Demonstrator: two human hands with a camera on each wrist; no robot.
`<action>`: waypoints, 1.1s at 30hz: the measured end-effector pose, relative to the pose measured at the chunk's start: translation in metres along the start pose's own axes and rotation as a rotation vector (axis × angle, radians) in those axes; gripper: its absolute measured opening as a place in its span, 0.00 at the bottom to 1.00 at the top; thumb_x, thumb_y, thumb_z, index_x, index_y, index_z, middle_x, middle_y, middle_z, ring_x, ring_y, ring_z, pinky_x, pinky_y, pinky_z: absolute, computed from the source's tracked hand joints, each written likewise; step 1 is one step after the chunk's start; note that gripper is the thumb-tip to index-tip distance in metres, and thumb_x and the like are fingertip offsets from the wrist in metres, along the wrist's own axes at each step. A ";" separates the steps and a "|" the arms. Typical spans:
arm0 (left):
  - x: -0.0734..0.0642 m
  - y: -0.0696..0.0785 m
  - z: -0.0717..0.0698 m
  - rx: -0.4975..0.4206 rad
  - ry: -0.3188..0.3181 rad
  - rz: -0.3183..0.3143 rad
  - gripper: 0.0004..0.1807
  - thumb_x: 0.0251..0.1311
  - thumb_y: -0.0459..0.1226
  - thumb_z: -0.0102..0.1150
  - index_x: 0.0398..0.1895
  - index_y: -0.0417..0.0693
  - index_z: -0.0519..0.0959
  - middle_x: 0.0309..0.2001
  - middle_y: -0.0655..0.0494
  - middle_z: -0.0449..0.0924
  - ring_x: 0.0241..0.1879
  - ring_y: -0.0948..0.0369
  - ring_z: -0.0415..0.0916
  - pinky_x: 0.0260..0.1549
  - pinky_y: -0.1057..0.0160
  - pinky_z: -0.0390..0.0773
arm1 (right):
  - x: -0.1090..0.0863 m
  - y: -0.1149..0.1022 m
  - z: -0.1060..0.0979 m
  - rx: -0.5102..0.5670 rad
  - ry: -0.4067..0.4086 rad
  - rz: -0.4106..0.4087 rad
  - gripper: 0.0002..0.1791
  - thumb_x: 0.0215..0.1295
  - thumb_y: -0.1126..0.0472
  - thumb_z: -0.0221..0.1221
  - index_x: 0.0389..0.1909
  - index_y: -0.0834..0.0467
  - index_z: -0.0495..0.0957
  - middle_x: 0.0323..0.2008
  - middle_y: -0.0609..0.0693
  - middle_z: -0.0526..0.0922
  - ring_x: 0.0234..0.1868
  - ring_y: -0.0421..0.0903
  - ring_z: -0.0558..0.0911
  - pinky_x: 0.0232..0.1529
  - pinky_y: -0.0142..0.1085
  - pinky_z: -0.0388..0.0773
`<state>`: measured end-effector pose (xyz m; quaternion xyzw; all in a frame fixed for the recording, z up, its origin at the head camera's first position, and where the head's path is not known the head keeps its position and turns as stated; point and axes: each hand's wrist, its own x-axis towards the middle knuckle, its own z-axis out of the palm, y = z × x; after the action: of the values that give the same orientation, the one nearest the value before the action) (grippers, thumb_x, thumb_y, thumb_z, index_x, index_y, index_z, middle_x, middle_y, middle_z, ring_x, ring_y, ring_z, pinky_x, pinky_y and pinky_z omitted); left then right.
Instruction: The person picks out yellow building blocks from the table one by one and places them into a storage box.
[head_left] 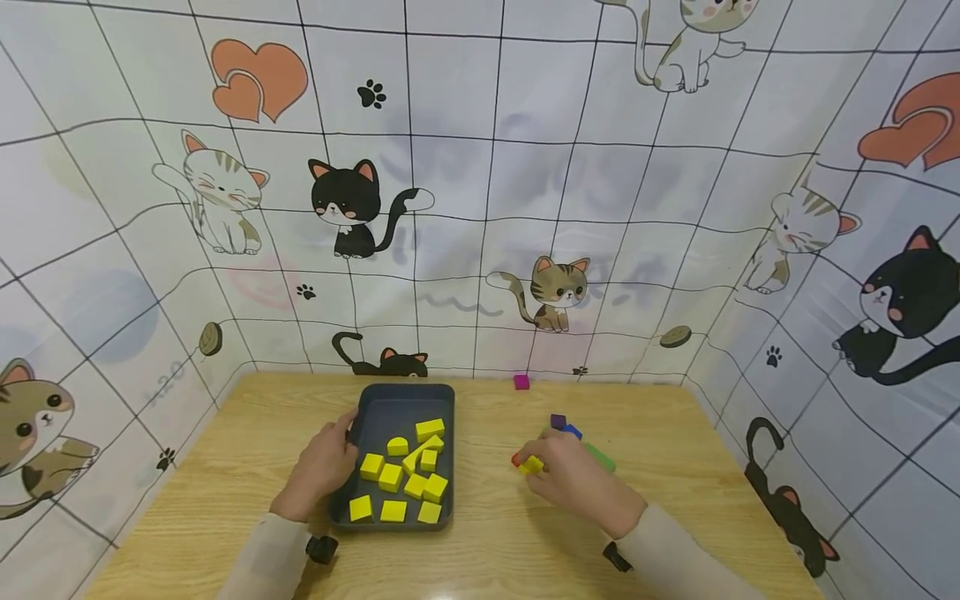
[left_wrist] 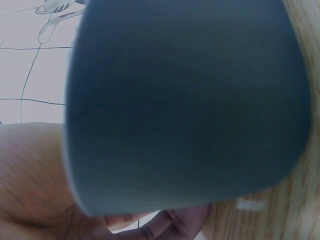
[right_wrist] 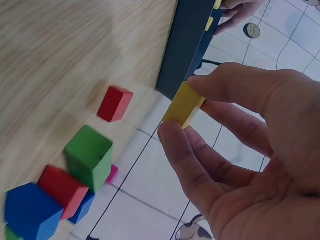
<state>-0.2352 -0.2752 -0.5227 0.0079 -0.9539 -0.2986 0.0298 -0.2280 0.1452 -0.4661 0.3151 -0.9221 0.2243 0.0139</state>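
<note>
A dark grey tray (head_left: 405,398) carries several yellow blocks (head_left: 393,510) of different shapes, spread mostly over its middle and near end. My left hand (head_left: 321,462) grips the tray's left rim; the close tray wall (left_wrist: 190,110) fills most of the left wrist view and hides part of that hand. My right hand (head_left: 577,479) pinches a yellow block (right_wrist: 183,105) between thumb and fingertips, to the right of the tray. In the right wrist view, a red block (right_wrist: 115,103) and a hollow-looking green block (right_wrist: 90,152) lie on the table beyond the fingers.
Beside the right hand lie a purple block (head_left: 558,422), a blue block (head_left: 572,432) and a green block (head_left: 600,456). A magenta block (head_left: 521,382) sits at the back edge of the wooden table (head_left: 487,517). Cat-print cloth (head_left: 450,167) hangs around the table.
</note>
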 end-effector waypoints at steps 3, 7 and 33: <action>0.000 -0.001 0.000 -0.003 -0.007 -0.002 0.38 0.78 0.29 0.55 0.90 0.33 0.64 0.64 0.24 0.82 0.38 0.51 0.77 0.36 0.53 0.80 | 0.010 -0.002 0.004 0.002 -0.010 -0.007 0.13 0.67 0.72 0.75 0.51 0.59 0.96 0.44 0.52 0.92 0.37 0.39 0.77 0.35 0.29 0.77; 0.000 -0.002 0.003 -0.007 -0.009 -0.007 0.38 0.78 0.29 0.56 0.90 0.33 0.65 0.62 0.25 0.83 0.38 0.51 0.77 0.36 0.53 0.80 | 0.025 -0.007 0.009 -0.032 -0.023 -0.014 0.13 0.69 0.69 0.78 0.52 0.59 0.96 0.46 0.53 0.92 0.40 0.41 0.81 0.40 0.31 0.82; 0.000 0.001 0.000 0.013 0.004 -0.005 0.38 0.78 0.29 0.55 0.90 0.32 0.65 0.64 0.24 0.83 0.38 0.51 0.77 0.37 0.52 0.82 | 0.137 -0.028 0.037 -0.084 -0.058 -0.078 0.14 0.76 0.63 0.75 0.59 0.56 0.95 0.54 0.51 0.95 0.52 0.45 0.87 0.56 0.38 0.89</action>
<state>-0.2357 -0.2744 -0.5224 0.0110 -0.9557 -0.2924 0.0307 -0.3174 0.0316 -0.4650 0.3565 -0.9177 0.1754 0.0090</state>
